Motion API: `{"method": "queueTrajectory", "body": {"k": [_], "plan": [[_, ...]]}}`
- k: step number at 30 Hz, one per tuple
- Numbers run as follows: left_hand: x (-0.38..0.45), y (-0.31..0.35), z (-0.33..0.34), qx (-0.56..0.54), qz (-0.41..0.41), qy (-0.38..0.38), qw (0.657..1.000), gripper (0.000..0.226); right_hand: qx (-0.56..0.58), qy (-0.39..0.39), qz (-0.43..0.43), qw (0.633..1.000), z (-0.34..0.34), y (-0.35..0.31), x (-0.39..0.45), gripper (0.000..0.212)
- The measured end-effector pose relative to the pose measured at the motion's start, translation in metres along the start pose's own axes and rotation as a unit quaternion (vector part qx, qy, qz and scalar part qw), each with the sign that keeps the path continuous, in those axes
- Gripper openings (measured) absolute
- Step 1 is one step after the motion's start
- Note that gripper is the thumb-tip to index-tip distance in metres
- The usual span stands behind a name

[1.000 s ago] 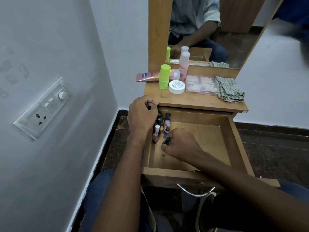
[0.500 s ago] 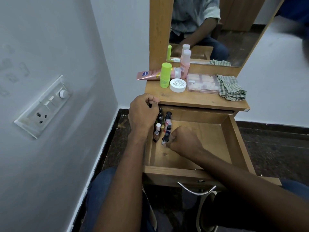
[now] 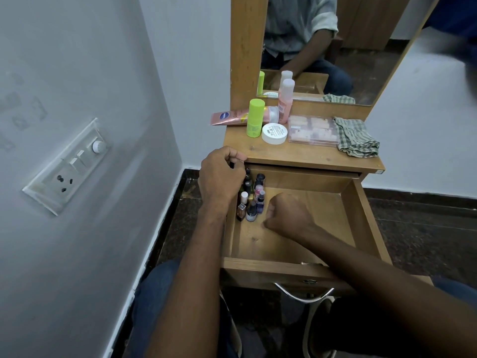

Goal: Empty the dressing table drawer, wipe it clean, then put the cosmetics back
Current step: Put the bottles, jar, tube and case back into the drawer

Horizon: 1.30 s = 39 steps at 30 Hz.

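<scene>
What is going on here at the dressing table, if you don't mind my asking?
A person sits at a dressing table with its drawer pulled open. Small nail polish bottles stand in rows along the drawer's left side. The right hand, fingers curled, is inside the drawer just beside them, and the left hand is at the drawer's back left corner. A green bottle, pink bottle, pink tube, white jar, clear case and checked cloth sit on the tabletop.

A person seated in dark blue jeans (image 3: 157, 301), both forearms bare to beyond the elbow, with no watch, ring or bracelet visible on the left hand (image 3: 222, 180) or right hand (image 3: 289, 215). The reflection in the mirror (image 3: 335, 47) shows a pale, light-coloured shirt (image 3: 296, 24) with short sleeves ending above the elbow.
</scene>
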State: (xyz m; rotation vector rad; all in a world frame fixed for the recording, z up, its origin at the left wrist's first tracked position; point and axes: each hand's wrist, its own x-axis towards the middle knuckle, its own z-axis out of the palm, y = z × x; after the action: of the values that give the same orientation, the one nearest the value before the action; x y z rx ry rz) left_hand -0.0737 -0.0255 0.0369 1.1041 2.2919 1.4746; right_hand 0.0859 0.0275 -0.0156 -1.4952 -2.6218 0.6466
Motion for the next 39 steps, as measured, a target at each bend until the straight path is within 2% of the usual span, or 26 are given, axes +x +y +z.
{"method": "queueTrajectory", "body": {"k": [8, 18, 21, 24, 26, 28, 31, 33, 39], "plan": [[-0.001, 0.000, 0.001, 0.002, 0.004, -0.008, 1.000, 0.018, 0.032, -0.024, -0.038, 0.998, 0.005, -0.005, 0.006, 0.007], [-0.001, 0.000, 0.001, 0.004, 0.000, -0.008, 1.000, 0.018, 0.010, -0.044, -0.019, 0.999, -0.017, -0.003, 0.006, 0.015], [-0.001, 0.002, 0.000, 0.005, -0.001, 0.004, 1.000, 0.018, 0.068, 0.022, -0.023, 0.997, -0.053, -0.009, 0.010, 0.016], [0.000, 0.005, 0.001, 0.006, 0.010, 0.004, 1.000, 0.017, 0.124, 0.148, -0.047, 0.980, -0.076, -0.028, 0.020, 0.013], [0.001, 0.004, 0.001, 0.020, 0.025, 0.005, 0.999, 0.016, 0.133, 0.226, -0.027, 0.965, -0.080, -0.040, 0.030, 0.012], [0.002, 0.005, -0.001, 0.034, 0.037, 0.008, 0.999, 0.016, 0.144, 0.270, -0.005, 0.952, -0.084, -0.051, 0.040, 0.021], [0.004, 0.004, -0.003, 0.037, 0.040, 0.017, 0.998, 0.018, 0.145, 0.301, 0.000, 0.943, -0.092, -0.064, 0.054, 0.044], [0.005, 0.004, -0.003, 0.037, 0.039, 0.016, 0.998, 0.018, 0.145, 0.314, 0.007, 0.938, -0.097, -0.071, 0.065, 0.050], [0.005, 0.006, -0.003, 0.033, 0.037, 0.014, 0.999, 0.019, 0.136, 0.295, 0.024, 0.945, -0.101, -0.082, 0.088, 0.043]]}}
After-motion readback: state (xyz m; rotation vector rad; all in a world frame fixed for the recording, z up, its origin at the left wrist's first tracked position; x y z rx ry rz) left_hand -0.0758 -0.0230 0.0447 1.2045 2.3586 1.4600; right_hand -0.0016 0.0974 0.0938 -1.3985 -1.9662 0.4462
